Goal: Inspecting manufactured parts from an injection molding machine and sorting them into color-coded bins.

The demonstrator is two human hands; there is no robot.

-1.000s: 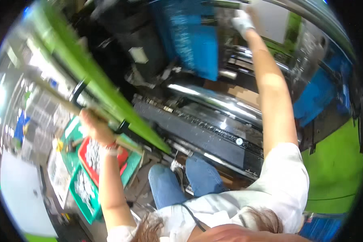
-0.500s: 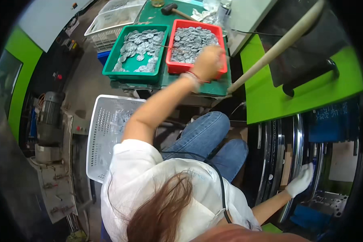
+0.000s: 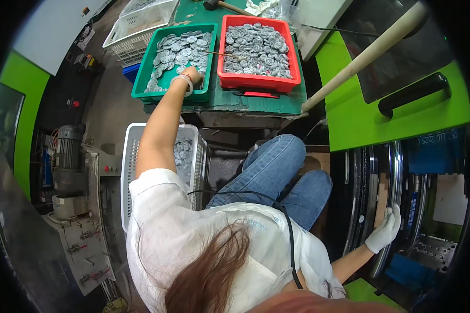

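My bare left hand (image 3: 192,76), with bands round its wrist, reaches down into the green tray (image 3: 139,88) at its near right part. Round grey metal discs (image 3: 180,48) lie in that tray, and the hand's fingers are hidden, so I cannot see what they hold. Beside it stands a red tray (image 3: 256,81) heaped with similar grey discs (image 3: 258,44). A thin brown stick (image 3: 219,53) bridges the two trays. My right hand (image 3: 384,229), in a white glove, is beside a shiny machine bar at the lower right, its fingers stretched and holding nothing.
A white basket (image 3: 196,172) holding more discs stands below the table's left side. On the green table (image 3: 230,105) lie a red slim tool (image 3: 258,94) and a hammer (image 3: 212,4). A pale pole (image 3: 360,61) slants before the green machine door (image 3: 402,122).
My left hand has moved left from over the red tray into the green tray. The gloved right hand stays by the bar, its fingers now pointing more upward.
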